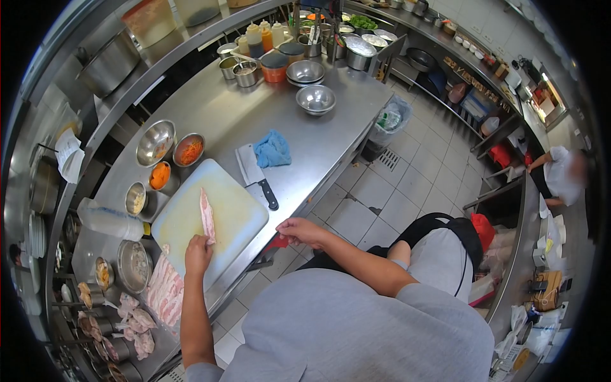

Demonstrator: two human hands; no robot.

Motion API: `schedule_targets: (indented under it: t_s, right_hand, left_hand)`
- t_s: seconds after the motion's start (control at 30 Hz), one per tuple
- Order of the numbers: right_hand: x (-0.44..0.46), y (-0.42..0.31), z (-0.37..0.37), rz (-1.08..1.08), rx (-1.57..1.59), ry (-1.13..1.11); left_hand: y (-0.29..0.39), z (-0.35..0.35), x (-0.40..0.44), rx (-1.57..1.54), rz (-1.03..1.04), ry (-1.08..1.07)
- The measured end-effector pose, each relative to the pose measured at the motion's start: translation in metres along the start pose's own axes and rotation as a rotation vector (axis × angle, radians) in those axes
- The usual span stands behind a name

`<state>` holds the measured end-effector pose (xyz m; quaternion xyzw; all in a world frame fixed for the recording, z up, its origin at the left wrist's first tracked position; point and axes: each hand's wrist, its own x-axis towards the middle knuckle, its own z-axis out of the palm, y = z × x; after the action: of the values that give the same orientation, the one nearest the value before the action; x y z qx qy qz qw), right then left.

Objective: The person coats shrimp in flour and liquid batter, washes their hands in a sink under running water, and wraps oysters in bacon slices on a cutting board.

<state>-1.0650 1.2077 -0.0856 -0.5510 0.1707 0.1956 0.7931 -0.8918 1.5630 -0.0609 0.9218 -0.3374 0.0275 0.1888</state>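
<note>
A strip of sliced pork belly [207, 216] lies lengthwise on the white cutting board [245, 213]. My left hand [198, 253] pinches its near end at the board's lower edge. Beside that hand, more pork belly slices [165, 290] are spread in a pile, partly hidden by my forearm. My right hand [300, 231] hovers past the board's right side by the counter edge, fingers curled together, with nothing visible in them. Closest to it is a cleaver [251, 167] with a black handle, lying flat beside a crumpled blue cloth [272, 149].
Metal bowls with shredded carrot [189, 151] and orange pieces [160, 175] stand left of the board, near a clear plastic bottle [111, 219]. Raw chicken pieces [135, 325] lie at the lower left. Stacked bowls [316, 99] stand farther back. Another person [563, 175] is at the far right.
</note>
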Motion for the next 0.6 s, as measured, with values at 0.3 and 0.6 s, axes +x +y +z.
schedule_targets:
  t_s: [0.3,0.6]
  right_hand:
    - [0.006,0.003,0.002,0.001,0.000,0.013]
    - [0.005,-0.001,0.009,0.014,-0.036,-0.006]
  left_hand:
    - [-0.001,-0.004,0.008,-0.031,0.009,-0.014]
    - [-0.010,-0.017,0.023,-0.107,-0.028,-0.133]
